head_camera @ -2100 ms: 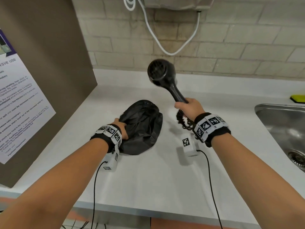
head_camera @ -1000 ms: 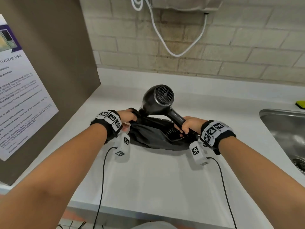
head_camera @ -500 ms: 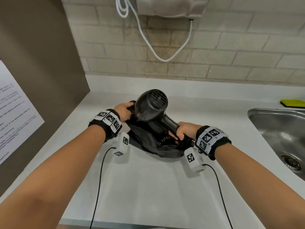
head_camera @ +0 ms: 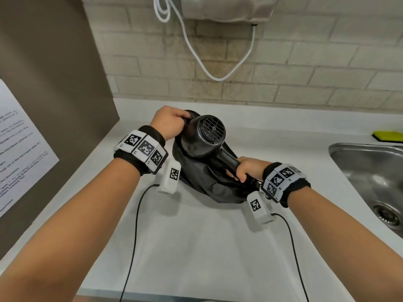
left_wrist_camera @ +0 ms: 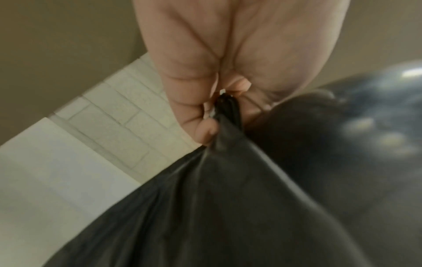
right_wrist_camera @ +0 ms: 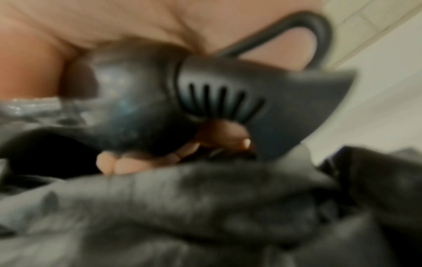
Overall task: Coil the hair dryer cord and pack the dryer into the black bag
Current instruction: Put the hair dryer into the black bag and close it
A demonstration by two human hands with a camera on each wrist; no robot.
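Observation:
The black hair dryer (head_camera: 201,138) lies on the open black bag (head_camera: 205,182) on the white counter, its rear grille facing me. My right hand (head_camera: 244,168) grips the dryer's handle low, down by the bag's mouth. My left hand (head_camera: 170,125) pinches the bag's far-left edge and pulls it up beside the dryer's head. In the left wrist view my fingers (left_wrist_camera: 205,115) bunch the bag's black fabric (left_wrist_camera: 217,207). The right wrist view is blurred: the dryer's body (right_wrist_camera: 160,101) sits in my palm over the bag (right_wrist_camera: 205,216), and a loop of its cord (right_wrist_camera: 319,36) curls above.
A steel sink (head_camera: 370,184) is set into the counter (head_camera: 207,247) at the right, with a yellow-green sponge (head_camera: 388,136) behind it. A brown panel with a printed notice (head_camera: 19,149) stands at the left. A white cable (head_camera: 218,68) hangs on the brick wall.
The dryer came down from the air onto the bag. My left hand moved from the bag's near side to its far-left edge and lifted it around the dryer's head.

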